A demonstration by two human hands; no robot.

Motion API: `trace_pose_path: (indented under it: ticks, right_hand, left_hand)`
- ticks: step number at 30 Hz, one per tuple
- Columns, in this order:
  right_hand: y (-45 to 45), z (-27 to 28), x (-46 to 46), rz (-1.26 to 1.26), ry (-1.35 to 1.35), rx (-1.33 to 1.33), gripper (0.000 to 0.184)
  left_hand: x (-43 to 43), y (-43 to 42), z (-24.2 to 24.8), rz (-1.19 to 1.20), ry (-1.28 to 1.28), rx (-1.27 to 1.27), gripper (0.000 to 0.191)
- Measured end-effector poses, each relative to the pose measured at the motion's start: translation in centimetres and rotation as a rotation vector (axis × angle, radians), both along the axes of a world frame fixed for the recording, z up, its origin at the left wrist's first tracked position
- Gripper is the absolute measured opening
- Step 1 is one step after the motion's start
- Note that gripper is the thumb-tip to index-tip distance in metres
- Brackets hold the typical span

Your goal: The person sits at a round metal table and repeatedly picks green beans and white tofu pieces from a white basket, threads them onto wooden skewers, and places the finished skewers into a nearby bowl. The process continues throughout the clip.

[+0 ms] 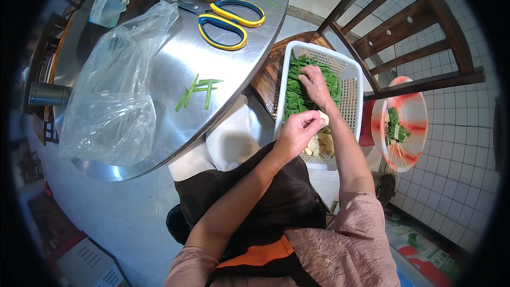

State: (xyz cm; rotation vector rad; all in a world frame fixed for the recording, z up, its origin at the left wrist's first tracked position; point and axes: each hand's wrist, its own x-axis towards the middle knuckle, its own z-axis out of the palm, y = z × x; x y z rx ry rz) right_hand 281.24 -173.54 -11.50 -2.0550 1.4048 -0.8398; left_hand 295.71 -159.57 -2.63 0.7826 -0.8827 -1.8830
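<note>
My left hand [298,133] pinches a pale, flat food piece [324,118], possibly tofu skin, between thumb and fingers. Beyond it, my right hand [316,87] reaches into a heap of cut green stalks [297,95], which look like garlic chives. Its fingertips touch the stalks, but whether they grip any is hidden. Both hands are over a white plastic basket [350,61] with perforated walls. More pale pieces [322,143] lie at the basket's near end, partly covered by my left hand and right forearm.
The basket rests on a wooden chair [265,77]. On the round metal table [171,59] are a plastic bag [115,87], yellow-and-blue scissors [229,24] and several loose stalks [199,87]. Skewered greens [395,125] lie in an orange-and-white basin [416,127] at right.
</note>
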Motion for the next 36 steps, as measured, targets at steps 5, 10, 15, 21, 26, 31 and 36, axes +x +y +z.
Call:
trace_pose_path:
  ticks: [5,10,15,21,26,31,36]
  right_hand:
    - [-0.3,3.1,-1.1,-0.203,-0.561,0.306,0.020]
    - [-0.9,7.5,-2.4,-0.181,-0.808,0.297,0.017]
    - [0.2,10.5,-3.1,-0.071,-0.937,0.296,0.016]
    - [4.2,11.5,-2.5,-0.104,-0.818,0.474,0.022]
    - [7.6,11.9,-1.2,-0.025,-0.745,0.592,0.038]
    - [9.6,13.2,-0.9,0.121,-0.315,0.434,0.046]
    - [10.4,15.0,-0.8,0.246,-0.200,0.456,0.050]
  left_hand:
    - [-0.1,-0.1,-0.3,0.018,-0.051,0.010,0.018]
    - [-0.3,-0.1,0.0,0.091,-0.114,-0.013,0.017]
    - [-0.4,-0.1,0.3,0.226,-0.108,0.024,0.027]
    - [0.0,-0.4,-0.1,0.262,-0.153,0.062,0.038]
    - [0.0,-0.7,0.0,0.332,-0.218,0.074,0.041]
    - [0.0,-0.7,0.4,0.319,0.020,0.078,0.035]
    - [0.5,-0.7,0.6,0.277,0.050,0.151,0.041]
